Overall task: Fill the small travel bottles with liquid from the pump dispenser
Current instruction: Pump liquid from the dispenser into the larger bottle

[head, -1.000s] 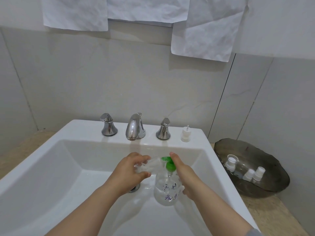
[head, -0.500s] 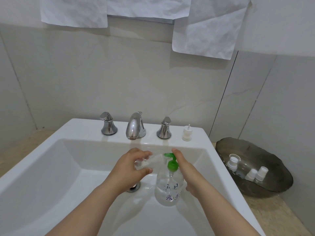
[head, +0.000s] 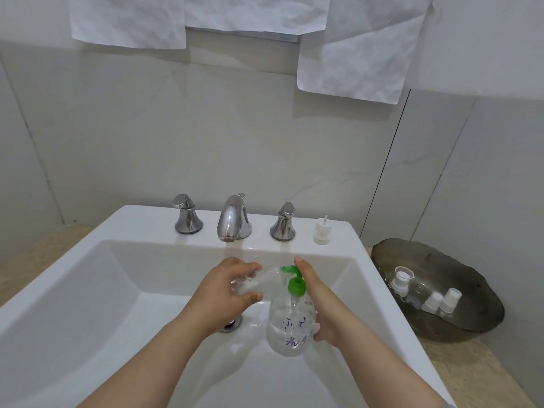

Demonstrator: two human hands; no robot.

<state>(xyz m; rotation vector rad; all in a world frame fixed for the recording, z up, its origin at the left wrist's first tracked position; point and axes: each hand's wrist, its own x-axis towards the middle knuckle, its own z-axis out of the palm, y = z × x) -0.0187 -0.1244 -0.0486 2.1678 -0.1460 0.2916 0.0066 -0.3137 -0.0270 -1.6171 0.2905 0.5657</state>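
One sink; one dark bowl beside it holding three capped travel bottles; one pump dispenser over the basin; one clear travel bottle, tilted at its nozzle. Right hand grips the dispenser, forefinger on the pump head; left hand clasps the clear bottle.

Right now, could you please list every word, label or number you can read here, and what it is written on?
"洗手": purple handwriting low on the pump dispenser; what follows is unclear.
Dark handwriting above it: too blurred to read.
No other text shows.
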